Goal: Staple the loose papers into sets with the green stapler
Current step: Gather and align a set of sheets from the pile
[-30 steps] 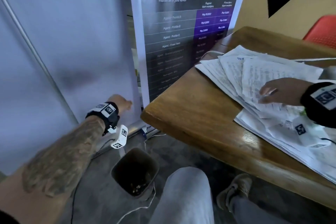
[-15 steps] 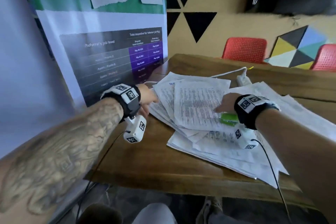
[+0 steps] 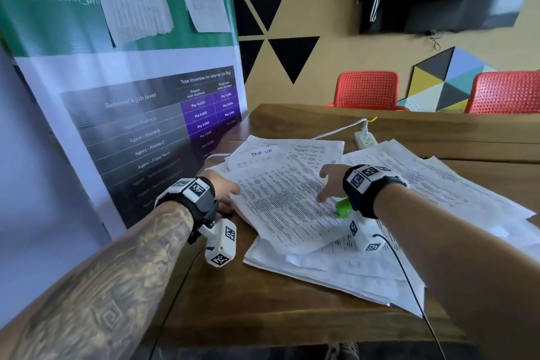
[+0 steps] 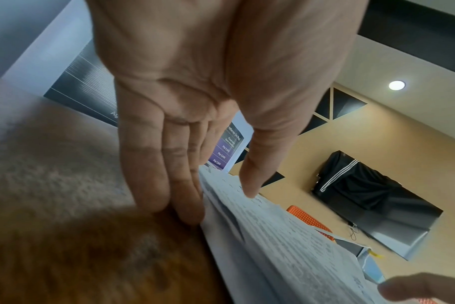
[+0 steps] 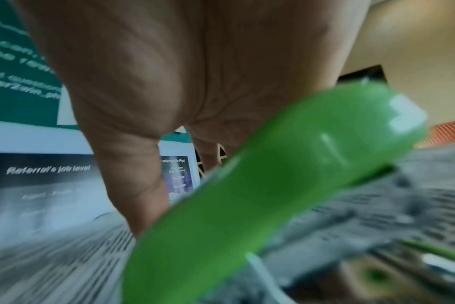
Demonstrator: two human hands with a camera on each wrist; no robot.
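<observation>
Loose printed papers (image 3: 286,199) lie fanned in an untidy pile on the wooden table (image 3: 233,301). My left hand (image 3: 230,193) is at the pile's left edge. In the left wrist view its straight fingers (image 4: 185,214) touch the table right at the paper edge (image 4: 273,246), and the thumb hovers over the top sheet. My right hand (image 3: 328,184) rests flat on the top sheets with fingers spread. The green stapler (image 3: 342,207) lies on the papers just under that wrist. It fills the right wrist view (image 5: 260,195) below the palm (image 5: 169,102), and no finger curls round it.
A white power strip (image 3: 363,139) with its cord sits behind the papers. Two red chairs (image 3: 366,90) (image 3: 505,90) stand at the far side. A tall printed banner (image 3: 146,126) stands close on the left. A black cable (image 3: 409,278) trails over the papers' near corner.
The view has lifted from the floor and bin to the table. My left hand swung from beside the banner to the papers' left edge. My right hand stayed on the pile.
</observation>
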